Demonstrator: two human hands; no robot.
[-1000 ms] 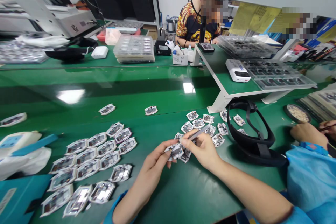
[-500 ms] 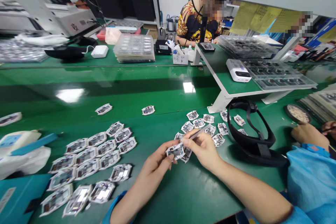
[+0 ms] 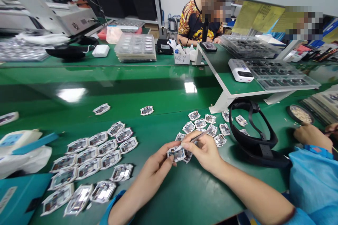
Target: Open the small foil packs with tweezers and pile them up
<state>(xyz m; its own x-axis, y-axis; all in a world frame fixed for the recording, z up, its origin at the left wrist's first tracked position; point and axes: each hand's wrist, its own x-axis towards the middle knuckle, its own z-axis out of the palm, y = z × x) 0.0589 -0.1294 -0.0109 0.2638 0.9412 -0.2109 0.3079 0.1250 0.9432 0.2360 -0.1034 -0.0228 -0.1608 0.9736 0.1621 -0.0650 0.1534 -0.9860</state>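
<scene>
In the head view my left hand [image 3: 157, 162] pinches a white-framed watch housing [image 3: 176, 154] with circuit parts inside, between thumb and fingers. My right hand [image 3: 203, 151] is closed around grey metal tweezers [image 3: 198, 136], its thumb at the upper edge of that housing. I cannot make out whether the lower end of the tweezers touches the parts inside. Directly behind the held piece, another housing [image 3: 188, 156] is partly covered by my right hand. Smaller-looking housings [image 3: 200, 123] lie grouped just beyond my hands.
Rows of similar housings [image 3: 88, 168] lie left on the green table [image 3: 169, 197]. Two single ones [image 3: 146, 110] sit farther back on a green strip. A black head strap [image 3: 264, 151] stands right, near a co-worker's hand [image 3: 311, 137] and a dish [image 3: 300, 114]. A raised shelf [image 3: 224, 85] stands behind.
The single housings on the far green strip have shifted slightly left. The tweezers have tilted a little in my right hand; my left hand still holds the same housing in nearly the same place.
</scene>
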